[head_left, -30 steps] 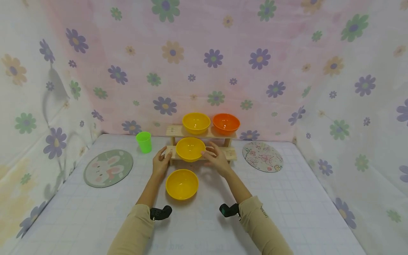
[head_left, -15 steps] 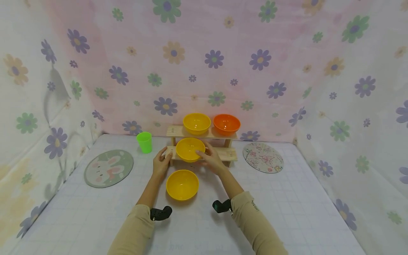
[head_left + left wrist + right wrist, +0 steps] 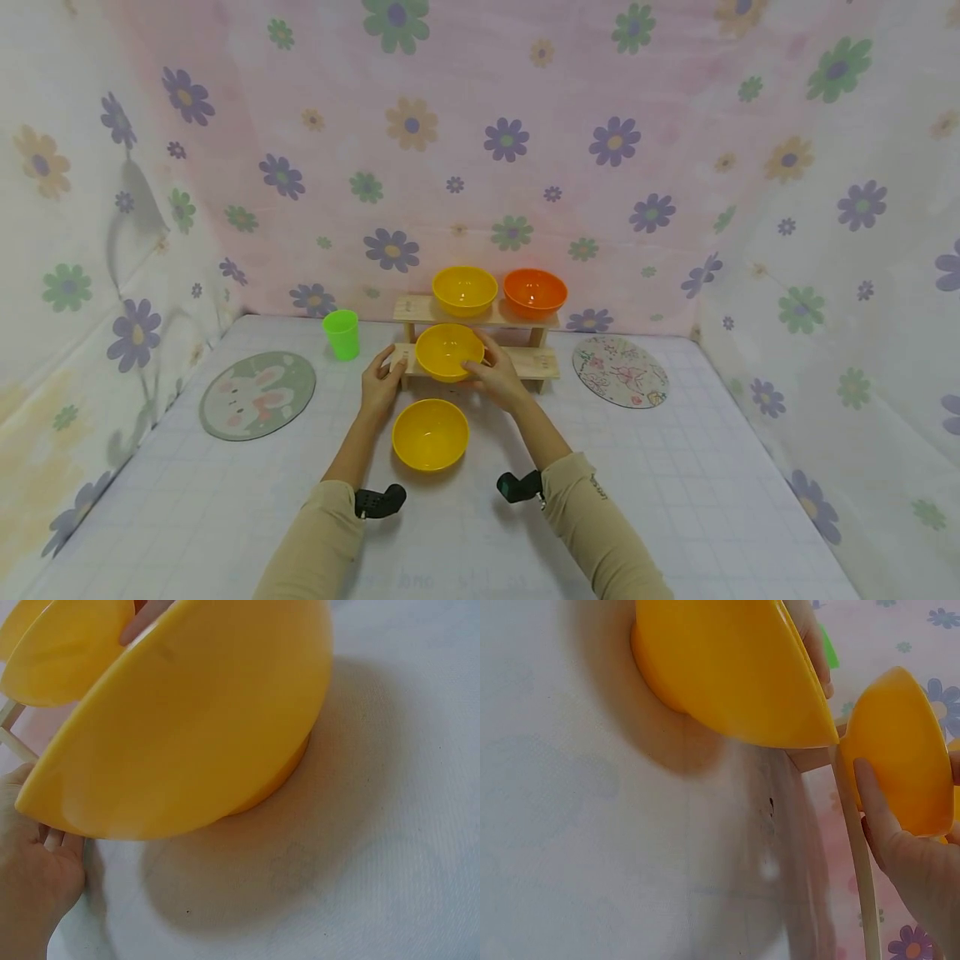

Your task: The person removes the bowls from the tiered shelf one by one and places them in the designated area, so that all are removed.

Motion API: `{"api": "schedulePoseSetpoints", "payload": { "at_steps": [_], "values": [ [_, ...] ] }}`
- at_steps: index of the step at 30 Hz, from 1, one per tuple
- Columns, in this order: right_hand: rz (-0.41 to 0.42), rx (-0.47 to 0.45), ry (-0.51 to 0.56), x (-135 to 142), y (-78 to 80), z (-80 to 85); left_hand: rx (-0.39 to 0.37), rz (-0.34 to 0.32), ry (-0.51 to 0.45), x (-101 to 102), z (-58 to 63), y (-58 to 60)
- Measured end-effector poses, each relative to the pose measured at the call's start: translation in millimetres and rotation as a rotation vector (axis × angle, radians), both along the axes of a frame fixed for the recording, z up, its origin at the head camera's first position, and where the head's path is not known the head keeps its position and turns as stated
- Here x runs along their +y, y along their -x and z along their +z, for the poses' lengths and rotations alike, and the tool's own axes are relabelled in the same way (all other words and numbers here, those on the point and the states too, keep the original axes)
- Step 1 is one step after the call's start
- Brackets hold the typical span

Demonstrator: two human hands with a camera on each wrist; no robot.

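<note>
A yellow bowl (image 3: pixel 442 354) sits on the lower step of a two-step wooden rack (image 3: pixel 534 362). My right hand (image 3: pixel 498 379) grips its right side, thumb on the near outside and fingers behind; the right wrist view shows the thumb along the bowl's wall (image 3: pixel 904 761). At the left end of that step, my left hand (image 3: pixel 379 387) holds the board, thumb in front. In the left wrist view a nearer bowl (image 3: pixel 187 735) hides part of this hand (image 3: pixel 45 874). That nearer yellow bowl (image 3: pixel 430 437) stands upright on the table, between my forearms.
On the rack's upper step stand another yellow bowl (image 3: pixel 464 292) and an orange bowl (image 3: pixel 535 293). A green cup (image 3: pixel 342 335) is left of the rack. Round mats lie at the left, one with a rabbit (image 3: pixel 257 396), and at the right, one with drawings (image 3: pixel 621 372).
My right hand has moved left from beside the bowl on the lower step and taken hold of its right side. My left hand stays at the rack's end.
</note>
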State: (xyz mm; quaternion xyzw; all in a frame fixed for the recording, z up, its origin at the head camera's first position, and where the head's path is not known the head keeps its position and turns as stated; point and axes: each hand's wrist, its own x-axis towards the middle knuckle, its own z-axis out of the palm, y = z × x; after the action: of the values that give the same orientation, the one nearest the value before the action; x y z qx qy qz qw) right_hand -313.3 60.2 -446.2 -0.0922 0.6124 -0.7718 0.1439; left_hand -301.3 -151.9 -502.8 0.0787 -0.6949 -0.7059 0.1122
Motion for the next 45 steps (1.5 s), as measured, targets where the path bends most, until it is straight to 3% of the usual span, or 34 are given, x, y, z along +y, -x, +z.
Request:
{"api": "schedulePoseSetpoints", "payload": {
  "at_steps": [6, 31, 39, 43, 45],
  "values": [
    [0.015, -0.004, 0.009, 3, -2.0, 2.1, -0.017, -0.022, -0.032, 1, 3.4, -3.7],
    [-0.003, 0.056, -0.119, 47, -28.0, 3.8, -0.009, 0.006, -0.043, 1, 2.8, -3.6],
    [0.009, 0.07, -0.101, 60, -37.5, 1.7, -0.03, 0.016, -0.046, 1, 2.3, -3.9],
    [0.015, 0.078, -0.117, 67, -43.6, 1.5, 0.014, 0.011, -0.039, 0, -1.4, -3.0],
    [0.023, 0.078, -0.13, 71, -46.4, 0.7, 0.085, 0.004, -0.066, -1, -7.2, -0.6]
  ]
}}
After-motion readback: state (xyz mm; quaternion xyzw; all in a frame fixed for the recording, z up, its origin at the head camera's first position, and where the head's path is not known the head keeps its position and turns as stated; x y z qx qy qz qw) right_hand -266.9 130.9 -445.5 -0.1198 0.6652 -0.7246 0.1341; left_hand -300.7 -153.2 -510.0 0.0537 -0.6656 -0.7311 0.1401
